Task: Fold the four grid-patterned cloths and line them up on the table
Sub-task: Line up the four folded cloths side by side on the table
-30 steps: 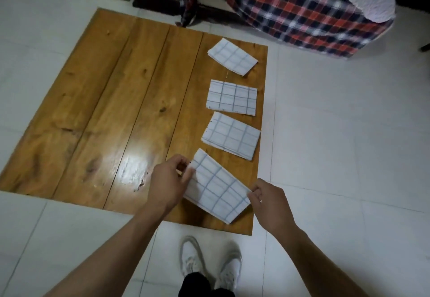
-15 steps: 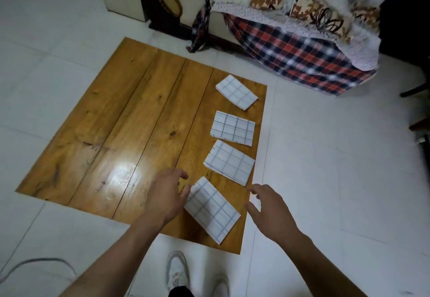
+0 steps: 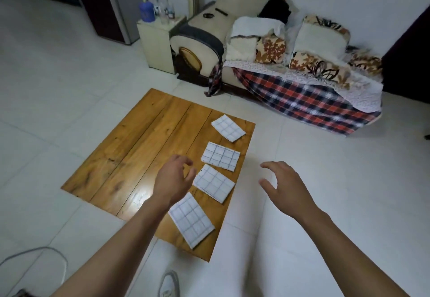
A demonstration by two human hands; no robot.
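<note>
Several folded white cloths with a grey grid lie in a row along the right side of the low wooden table (image 3: 130, 157). The nearest cloth (image 3: 190, 221) sits by the front edge, the second cloth (image 3: 214, 183) beyond it, the third cloth (image 3: 221, 156) further on, and the farthest cloth (image 3: 228, 128) near the back corner. My left hand (image 3: 173, 181) hovers above the table between the nearest two cloths, fingers loosely curled, holding nothing. My right hand (image 3: 282, 186) hangs over the floor to the right of the table, fingers spread and empty.
A sofa (image 3: 267, 48) with cushions and a red plaid blanket (image 3: 309, 103) stands behind the table. A small cabinet (image 3: 158, 41) with bottles is at its left. White tiled floor surrounds the table; a grey cable (image 3: 46, 252) lies at lower left, my shoe (image 3: 168, 285) below.
Both hands let go of the nearest cloth, which now lies on the table, and lifted away. The view has pulled back and up, showing the sofa.
</note>
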